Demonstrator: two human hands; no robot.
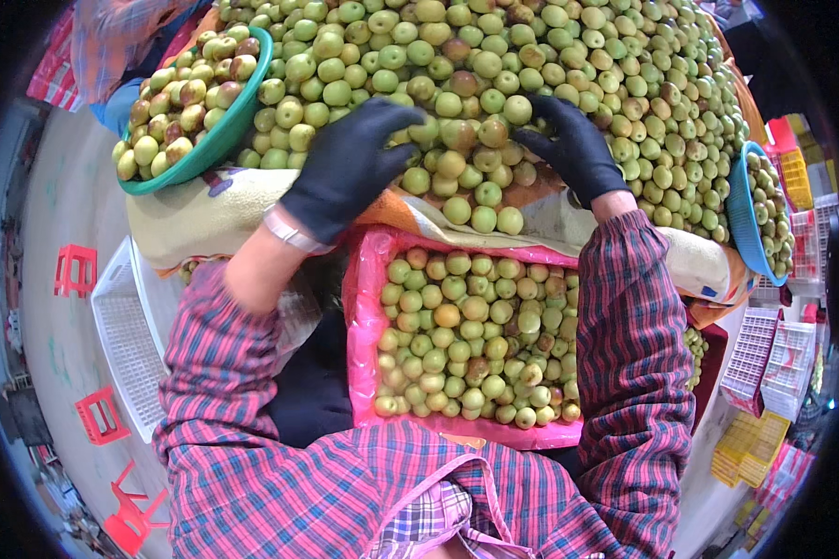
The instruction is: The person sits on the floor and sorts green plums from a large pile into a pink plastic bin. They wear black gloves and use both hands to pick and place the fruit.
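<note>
A large heap of green and reddish jujube-like fruits (461, 63) lies on a patterned blanket (203, 209). My left hand (360, 164), in a dark glove, is over the heap's near left part, fingers spread and slightly blurred beside the fruit; whether it grips one is unclear. My right hand (566, 143), also dark-gloved, rests at the heap's near edge, thumb and fingers curved apart beside a pale green fruit (517, 110); whether it holds that fruit is unclear. Below, between my forearms, a crate with a pink plastic liner (363, 335) holds many similar fruits.
A green basin (234, 126) of redder fruits stands on the left, a blue basin (744, 216) of fruits on the right. Beside me is a white plastic crate (122, 314). Red stools (101, 416) and yellow crates (749, 447) are on the floor. Another person's sleeve (112, 42) shows upper left.
</note>
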